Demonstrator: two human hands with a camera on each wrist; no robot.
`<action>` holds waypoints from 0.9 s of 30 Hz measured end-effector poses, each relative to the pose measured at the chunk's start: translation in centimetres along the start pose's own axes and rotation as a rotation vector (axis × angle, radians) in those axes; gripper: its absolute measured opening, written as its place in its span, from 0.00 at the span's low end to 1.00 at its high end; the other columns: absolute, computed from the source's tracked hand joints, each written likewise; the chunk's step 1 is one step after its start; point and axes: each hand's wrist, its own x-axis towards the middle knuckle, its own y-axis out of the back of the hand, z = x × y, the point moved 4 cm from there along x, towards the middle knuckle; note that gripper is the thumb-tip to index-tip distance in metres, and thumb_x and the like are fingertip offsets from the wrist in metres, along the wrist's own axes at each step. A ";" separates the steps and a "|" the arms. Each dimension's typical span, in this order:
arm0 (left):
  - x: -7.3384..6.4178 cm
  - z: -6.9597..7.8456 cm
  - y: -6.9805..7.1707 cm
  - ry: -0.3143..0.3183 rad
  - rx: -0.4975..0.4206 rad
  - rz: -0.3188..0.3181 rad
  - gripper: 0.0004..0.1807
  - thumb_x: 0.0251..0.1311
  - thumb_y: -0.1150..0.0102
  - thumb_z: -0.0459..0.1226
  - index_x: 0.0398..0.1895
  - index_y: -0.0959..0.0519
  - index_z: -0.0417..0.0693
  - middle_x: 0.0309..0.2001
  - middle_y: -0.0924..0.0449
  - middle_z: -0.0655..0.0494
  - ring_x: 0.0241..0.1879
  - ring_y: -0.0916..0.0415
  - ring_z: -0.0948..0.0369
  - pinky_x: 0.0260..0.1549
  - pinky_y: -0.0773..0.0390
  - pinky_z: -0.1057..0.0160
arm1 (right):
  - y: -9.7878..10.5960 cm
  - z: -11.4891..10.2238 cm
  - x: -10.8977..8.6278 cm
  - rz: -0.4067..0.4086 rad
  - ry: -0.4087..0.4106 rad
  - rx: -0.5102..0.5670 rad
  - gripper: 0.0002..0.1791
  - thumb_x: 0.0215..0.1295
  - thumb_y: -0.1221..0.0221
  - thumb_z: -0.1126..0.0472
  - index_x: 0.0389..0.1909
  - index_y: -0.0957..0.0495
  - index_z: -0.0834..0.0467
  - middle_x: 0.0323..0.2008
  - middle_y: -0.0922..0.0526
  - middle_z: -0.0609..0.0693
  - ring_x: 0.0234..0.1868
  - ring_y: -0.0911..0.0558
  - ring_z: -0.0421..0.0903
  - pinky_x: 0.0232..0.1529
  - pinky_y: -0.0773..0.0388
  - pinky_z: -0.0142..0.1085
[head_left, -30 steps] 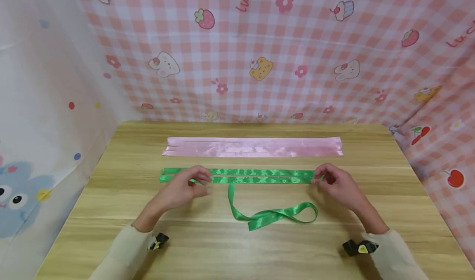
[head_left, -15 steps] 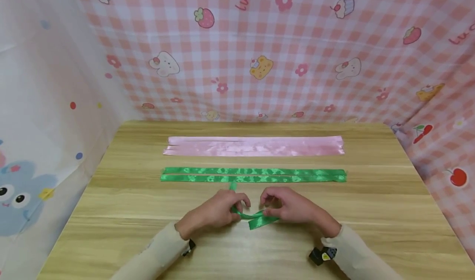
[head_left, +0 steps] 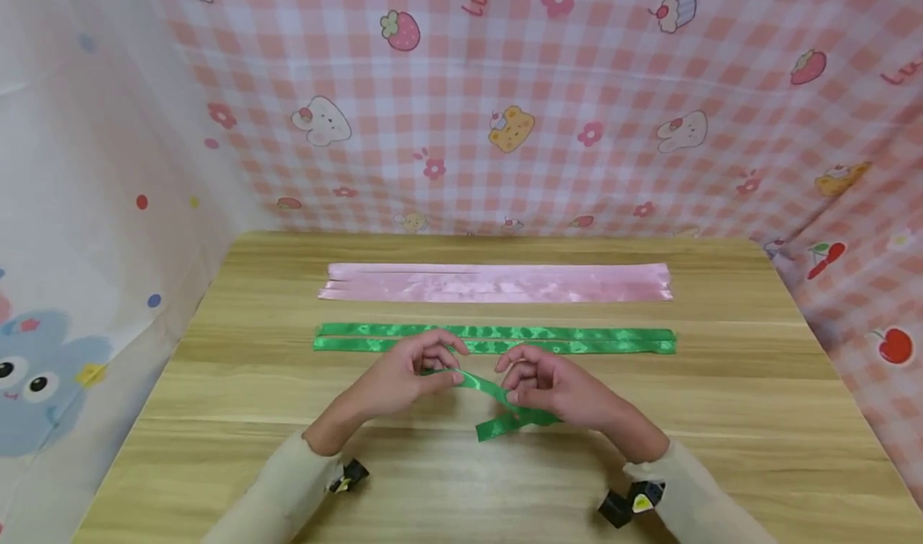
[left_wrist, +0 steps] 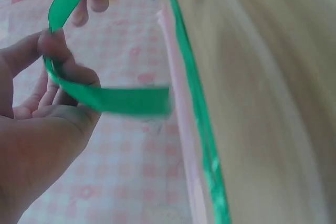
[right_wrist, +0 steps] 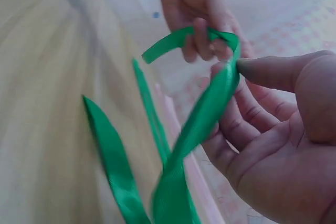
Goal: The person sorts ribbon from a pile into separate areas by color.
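Note:
A loose green ribbon is lifted off the table between both hands. My left hand pinches it near one end between thumb and fingers; in the left wrist view that short end of ribbon sticks out past the fingers. My right hand pinches the same ribbon farther along. From the right hand the rest of the ribbon hangs down in a loop, its other end low over the table. Just beyond the hands, two flat green ribbons lie side by side, partly hidden by the left fingers.
Several pink ribbons lie flat in a row behind the green ones. The wooden table ends at a pink checked cloth at the back. White cloth hangs on the left.
My right hand has left the right end of the flat ribbons, and both hands have come together at the loose green ribbon. They have taken hold of it and raised it.

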 end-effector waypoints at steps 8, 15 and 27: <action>-2.2 0.6 3.4 0.009 0.152 0.052 0.14 0.68 0.40 0.36 0.55 0.23 0.56 0.40 0.17 0.58 0.39 0.20 0.51 0.35 0.25 0.65 | 2.8 -1.2 -1.6 -0.016 0.003 0.027 0.15 0.72 0.46 0.69 0.56 0.34 0.67 0.34 0.22 0.55 0.24 0.24 0.47 0.30 0.21 0.38; -4.6 1.0 6.4 0.026 0.196 0.097 0.13 0.67 0.38 0.38 0.52 0.23 0.56 0.37 0.15 0.50 0.34 0.22 0.56 0.30 0.27 0.66 | 5.4 -2.9 -3.6 -0.001 0.086 0.006 0.12 0.72 0.48 0.72 0.53 0.33 0.69 0.29 0.21 0.50 0.23 0.24 0.51 0.28 0.20 0.40; -6.1 0.8 9.0 -0.015 0.098 0.026 0.15 0.67 0.42 0.29 0.56 0.25 0.44 0.38 0.16 0.51 0.37 0.18 0.55 0.40 0.18 0.62 | 7.7 -4.8 -5.9 0.043 0.115 -0.063 0.09 0.71 0.49 0.75 0.48 0.29 0.65 0.30 0.20 0.48 0.24 0.25 0.54 0.27 0.21 0.39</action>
